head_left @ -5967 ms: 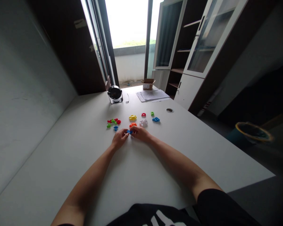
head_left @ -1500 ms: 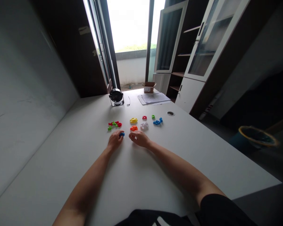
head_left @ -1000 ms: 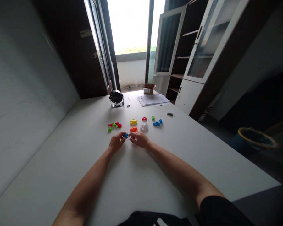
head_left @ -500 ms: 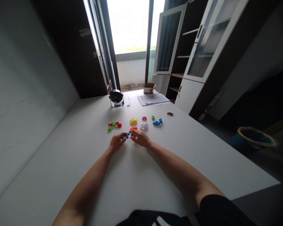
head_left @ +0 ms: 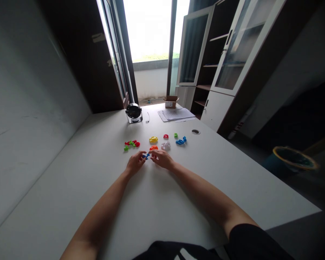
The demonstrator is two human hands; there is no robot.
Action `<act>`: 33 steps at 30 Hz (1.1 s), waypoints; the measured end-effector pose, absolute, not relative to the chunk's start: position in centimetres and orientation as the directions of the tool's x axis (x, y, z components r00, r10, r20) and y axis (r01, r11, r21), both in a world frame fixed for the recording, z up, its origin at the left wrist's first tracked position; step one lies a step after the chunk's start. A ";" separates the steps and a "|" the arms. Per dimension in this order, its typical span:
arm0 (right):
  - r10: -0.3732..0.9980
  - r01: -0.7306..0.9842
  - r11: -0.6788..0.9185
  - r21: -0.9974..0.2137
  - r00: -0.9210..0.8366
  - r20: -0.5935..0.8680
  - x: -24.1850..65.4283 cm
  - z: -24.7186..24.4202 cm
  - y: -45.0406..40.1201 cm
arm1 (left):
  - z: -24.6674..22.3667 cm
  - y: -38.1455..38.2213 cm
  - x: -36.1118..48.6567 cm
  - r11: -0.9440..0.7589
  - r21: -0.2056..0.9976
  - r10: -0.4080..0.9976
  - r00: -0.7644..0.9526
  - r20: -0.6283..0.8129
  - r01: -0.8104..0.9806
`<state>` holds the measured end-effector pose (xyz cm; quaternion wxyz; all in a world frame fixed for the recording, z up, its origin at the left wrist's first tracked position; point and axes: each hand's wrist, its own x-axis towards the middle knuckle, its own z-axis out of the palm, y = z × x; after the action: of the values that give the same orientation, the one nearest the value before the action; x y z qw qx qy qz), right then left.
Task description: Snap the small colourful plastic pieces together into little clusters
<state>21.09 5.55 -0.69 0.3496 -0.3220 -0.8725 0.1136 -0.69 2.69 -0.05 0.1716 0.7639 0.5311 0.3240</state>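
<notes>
My left hand (head_left: 135, 162) has its thumb and fingers around a small blue piece (head_left: 146, 156) low over the white table. Just to the right is my right hand (head_left: 161, 159), fingers apart and curved, its fingertips close to the blue piece with nothing visible in them. Beyond the hands lie an orange piece (head_left: 153, 147), a white piece (head_left: 165, 146) and a yellow piece (head_left: 153, 139). Red and green pieces (head_left: 132, 143) are grouped at the left. Blue pieces (head_left: 181, 141) lie at the right, near a small green one (head_left: 176, 135) and a red one (head_left: 165, 136).
On the white table (head_left: 157, 202), a round black device (head_left: 134, 113) stands at the back left. Papers (head_left: 176, 114) and an open cardboard box (head_left: 170, 102) are farther back. A cable hole (head_left: 195, 132) is at the right; a bin (head_left: 294, 159) stands beyond the edge.
The fingers of my left hand have shifted slightly and show more of the blue piece. My right hand has barely moved.
</notes>
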 end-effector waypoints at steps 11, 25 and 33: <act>0.647 0.496 0.762 -0.417 -0.559 0.518 21.1 -0.4 5.5 | -0.3 2.7 -0.8 -0.370 0.619 0.927 0.236 0.291 0.693; 0.665 0.495 0.747 -0.443 -0.557 0.498 21.0 -0.4 5.3 | 0.1 2.5 -0.8 -0.350 0.669 0.936 0.232 0.263 0.656; 0.678 0.503 0.735 -0.456 -0.540 0.499 20.9 -0.8 5.4 | 0.6 2.2 -0.7 -0.402 0.667 0.916 0.280 0.288 0.627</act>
<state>20.91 5.38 -0.77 0.3382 -0.3402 -0.8677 0.1300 -0.67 2.18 0.58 0.2189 0.7696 0.5012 0.3296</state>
